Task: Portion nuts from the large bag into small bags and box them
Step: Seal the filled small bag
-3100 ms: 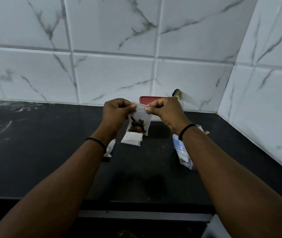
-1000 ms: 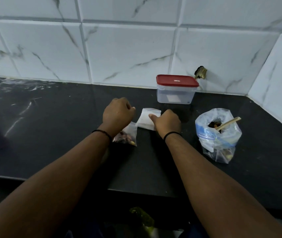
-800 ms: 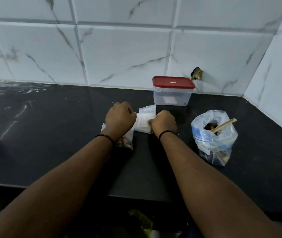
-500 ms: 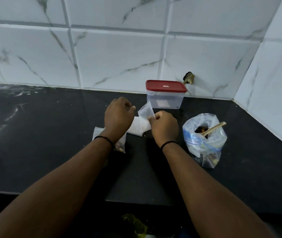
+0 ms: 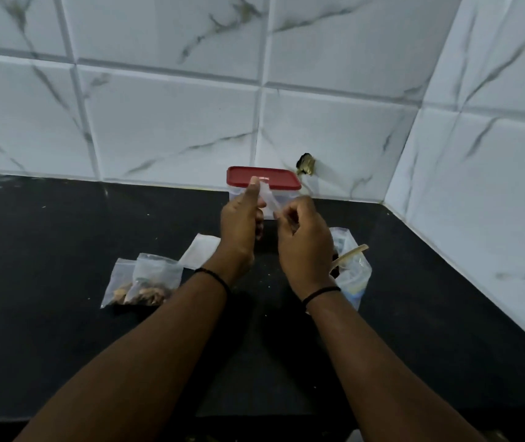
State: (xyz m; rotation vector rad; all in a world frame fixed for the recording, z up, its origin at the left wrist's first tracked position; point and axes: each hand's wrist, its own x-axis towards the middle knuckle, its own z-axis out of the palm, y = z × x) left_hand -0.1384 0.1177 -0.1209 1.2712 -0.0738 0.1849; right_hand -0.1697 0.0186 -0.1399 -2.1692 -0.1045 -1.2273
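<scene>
Two filled small bags (image 5: 141, 283) lie flat on the dark worktop (image 5: 63, 237), well to the left of the box with the red lid (image 5: 263, 177). We think they wait there so they can all go into the box together when we are done. The lid is on the box, so nothing is boxed yet.

We hold one empty small bag (image 5: 267, 199) up in the air, just in front of the box. Our left hand (image 5: 242, 224) pinches one side of its top between thumb and first finger. Our right hand (image 5: 305, 240) has its fingers curled and pinches the other side. The bag hangs between the two hands, right at the fingertips. We think we hold it this way to pull its mouth open for nuts.

A stack of spare bags (image 5: 199, 255) lies on the worktop, near the box and just left of our left wrist. The large bag (image 5: 352, 272) stands to the right of the box, close beside our right wrist, with a wooden spoon (image 5: 350, 252) sticking out of it. That keeps the nuts near for scooping.
</scene>
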